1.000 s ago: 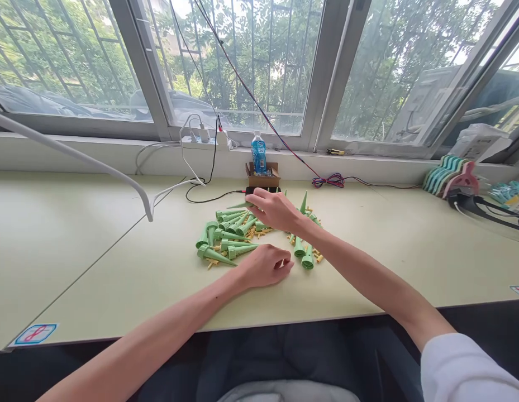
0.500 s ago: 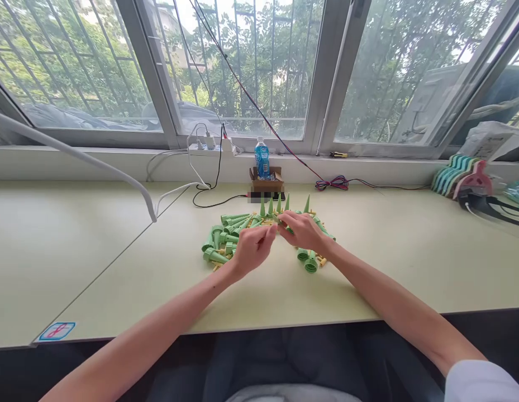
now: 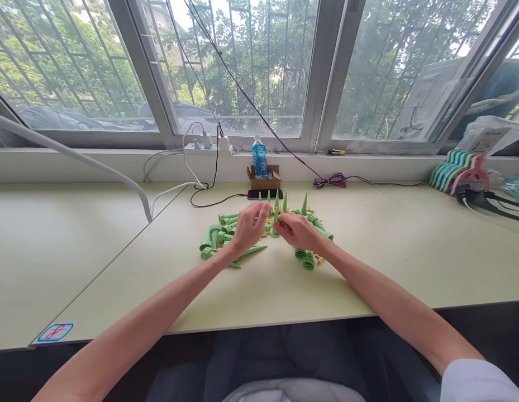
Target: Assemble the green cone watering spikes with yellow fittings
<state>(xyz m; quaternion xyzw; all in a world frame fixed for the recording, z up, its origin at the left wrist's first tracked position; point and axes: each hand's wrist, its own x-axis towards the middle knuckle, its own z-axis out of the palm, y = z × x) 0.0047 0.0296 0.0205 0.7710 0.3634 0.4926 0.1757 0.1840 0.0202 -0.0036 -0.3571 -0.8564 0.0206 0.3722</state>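
A: Take the black phone [image 3: 264, 194] on the desk [image 3: 368, 234] as our mark. What lies farthest left of it?

B: A paper label [image 3: 55, 332] at the desk's near edge, well to the phone's left. Closer in, on the sill behind and left of the phone, there's a power strip [image 3: 193, 149] with plugs in it.

A: And this side of the phone?

B: Nearer the person and to its left, a heap of green cones [image 3: 215, 237], mostly lying down. Then the left hand [image 3: 250, 224], just in front of the phone's left part, fingers curled in; I can't tell whether they pinch anything.

A: Directly behind the phone?

B: A small carton [image 3: 265, 183] and a blue bottle [image 3: 260, 159].

A: The right hand [image 3: 299, 230]?

B: In front and to the right of the phone, fingers closed on a green cone [image 3: 276, 216] held tip up, between the two hands. A row of upright cones [image 3: 285, 202] stands between it and the phone.

A: Farther right?

B: More cones [image 3: 308, 261] lying with yellow pieces [image 3: 319, 259], right and nearer the person than the phone; then a cable bundle [image 3: 335, 180], and, well right of the phone, hangers [image 3: 452, 169].
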